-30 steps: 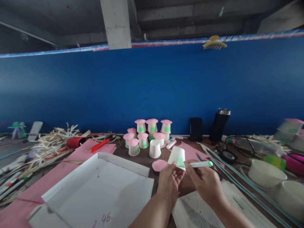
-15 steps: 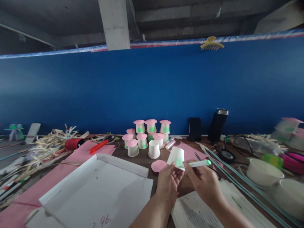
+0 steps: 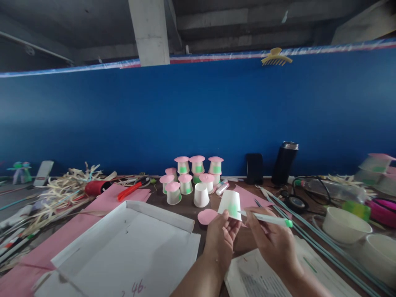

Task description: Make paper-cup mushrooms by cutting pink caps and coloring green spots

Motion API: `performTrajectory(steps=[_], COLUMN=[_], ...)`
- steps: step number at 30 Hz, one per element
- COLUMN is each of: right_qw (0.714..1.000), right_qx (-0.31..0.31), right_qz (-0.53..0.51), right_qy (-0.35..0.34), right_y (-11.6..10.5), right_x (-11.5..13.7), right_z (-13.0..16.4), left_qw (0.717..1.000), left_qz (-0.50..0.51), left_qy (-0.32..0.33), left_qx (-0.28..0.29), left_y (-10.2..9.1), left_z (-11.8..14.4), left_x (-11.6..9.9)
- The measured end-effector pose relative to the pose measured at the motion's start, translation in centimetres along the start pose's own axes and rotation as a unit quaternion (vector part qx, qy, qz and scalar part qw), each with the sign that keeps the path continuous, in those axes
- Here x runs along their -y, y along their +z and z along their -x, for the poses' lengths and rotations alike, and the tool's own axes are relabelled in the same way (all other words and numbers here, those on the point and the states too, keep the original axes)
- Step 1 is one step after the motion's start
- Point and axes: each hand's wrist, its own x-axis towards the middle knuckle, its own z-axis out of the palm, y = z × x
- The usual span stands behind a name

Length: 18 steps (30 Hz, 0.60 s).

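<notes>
A white paper cup (image 3: 229, 201) with a green patch coloured on its side is held by my left hand (image 3: 220, 237), fingers round its lower edge. My right hand (image 3: 274, 239) grips a green marker pen (image 3: 267, 218), its tip at the right side of the green patch and its green end pointing right. Just left of the held cup lies a pink paper disc (image 3: 207, 216). Behind it stands a plain white cup (image 3: 201, 196). Several cups with pink paper tops (image 3: 186, 184) and green patches are grouped and stacked near the blue partition.
A white cardboard box lid (image 3: 148, 247) lies at front left over pink paper (image 3: 62, 243). Printed sheets (image 3: 256, 274) lie under my right arm. Right of them are blue-grey strips (image 3: 321, 239), white bowls (image 3: 346, 225) and a black flask (image 3: 284, 165). A red stapler-like tool (image 3: 133, 189) lies left.
The marker pen and my right hand have shifted right, so the pen extends farther right and more of the green patch shows. The cup is turned slightly in my left hand.
</notes>
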Motion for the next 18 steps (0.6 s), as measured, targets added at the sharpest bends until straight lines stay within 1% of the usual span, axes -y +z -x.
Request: performTrajectory(steps=[5, 12, 16, 18], right_qw=[1.000, 1.000, 0.999, 0.999], right_qx=[0.013, 0.028, 0.039, 0.041], right_qz=[0.002, -0.008, -0.015, -0.022], right_qy=[-0.019, -0.009, -0.010, -0.013], right_y=[0.12, 0.31, 0.33, 0.36], right_x=[-0.07, -0.21, -0.06, 0.04], right_z=[-0.07, 0.16, 0.17, 0.18], left_qw=[1.000, 1.000, 0.999, 0.999], left_qz=[0.004, -0.004, -0.011, -0.012], left_qy=[0.006, 0.011, 0.034, 0.043], left_qx=[0.006, 0.013, 0.038, 0.031], left_y=[-0.21, -0.26, -0.46, -0.56], left_z=[-0.16, -0.23, -0.37, -0.50], left_x=[0.25, 0.22, 0.36, 0.48])
